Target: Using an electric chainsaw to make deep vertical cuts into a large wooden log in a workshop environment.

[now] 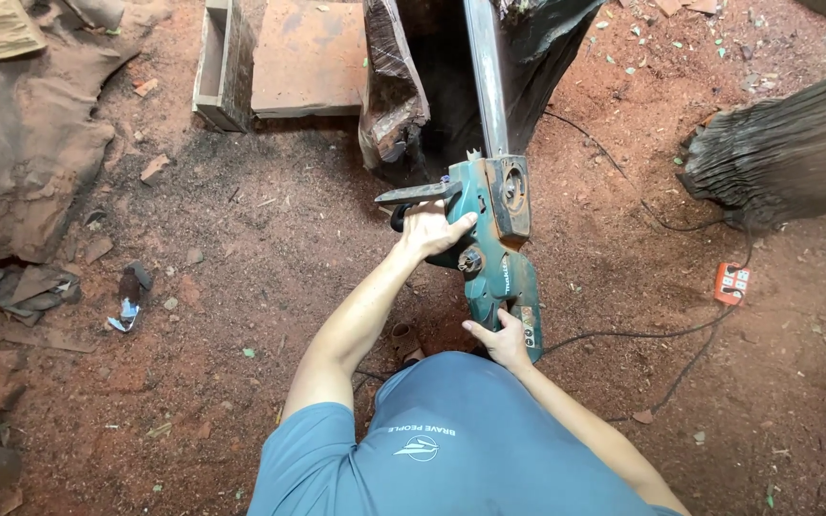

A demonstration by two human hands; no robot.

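I hold a teal electric chainsaw [497, 250] over red dirt, its long grey bar [486, 76] pointing away into a dark burnt stump [432, 76]. My left hand [432, 229] grips the black front handle on the saw's left side. My right hand [501, 336] is closed around the rear handle near my body. A black power cable [642, 334] runs from the saw's rear toward the right.
An orange socket box [731, 283] lies on the ground at right, below a large weathered log [795, 143]. A grey concrete block [222, 67] and a flat red slab [310, 57] sit at the top. Rocks and debris lie along the left side.
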